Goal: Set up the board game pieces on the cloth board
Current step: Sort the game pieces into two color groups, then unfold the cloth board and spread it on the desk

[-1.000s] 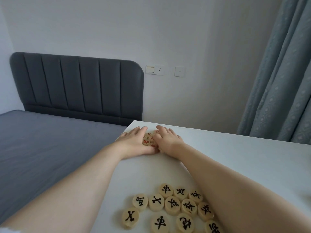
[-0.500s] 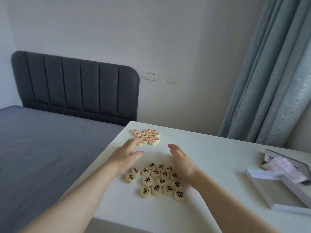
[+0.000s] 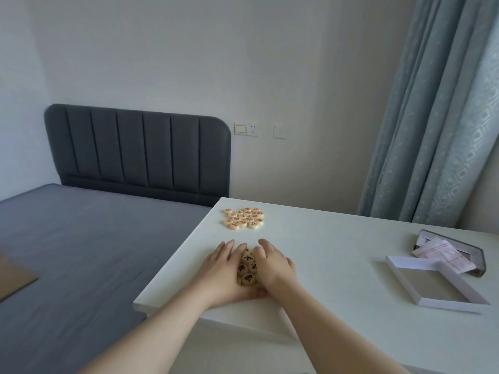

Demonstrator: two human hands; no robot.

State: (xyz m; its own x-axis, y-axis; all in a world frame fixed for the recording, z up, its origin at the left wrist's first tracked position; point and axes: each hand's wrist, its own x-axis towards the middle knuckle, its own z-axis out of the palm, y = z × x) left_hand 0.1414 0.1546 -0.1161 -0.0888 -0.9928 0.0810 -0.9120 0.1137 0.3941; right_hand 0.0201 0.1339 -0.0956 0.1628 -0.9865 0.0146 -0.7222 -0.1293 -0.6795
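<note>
Several round wooden pieces with black characters point(image 3: 248, 267) lie bunched on the white table point(image 3: 337, 255). My left hand point(image 3: 225, 268) presses against their left side and my right hand point(image 3: 272, 264) against their right side, fingers fairly straight, the two hands cupping the bunch between them. Most of the black pieces are hidden under my hands. A tight cluster of red-character pieces point(image 3: 244, 218) lies farther back near the table's far left corner. A folded pinkish cloth point(image 3: 444, 255) rests on a dark box point(image 3: 459, 252) at the right.
A white shallow box lid point(image 3: 434, 286) lies at the right of the table. A grey bed point(image 3: 81, 252) with a padded headboard point(image 3: 140, 149) stands left of the table. A blue-grey curtain point(image 3: 437, 117) hangs at the back right. The table's left edge is close to my left hand.
My hands left the red cluster at the far corner, drew back, and closed in from both sides on the black pieces, pushing them into a tight bunch. The camera view also pulled back.
</note>
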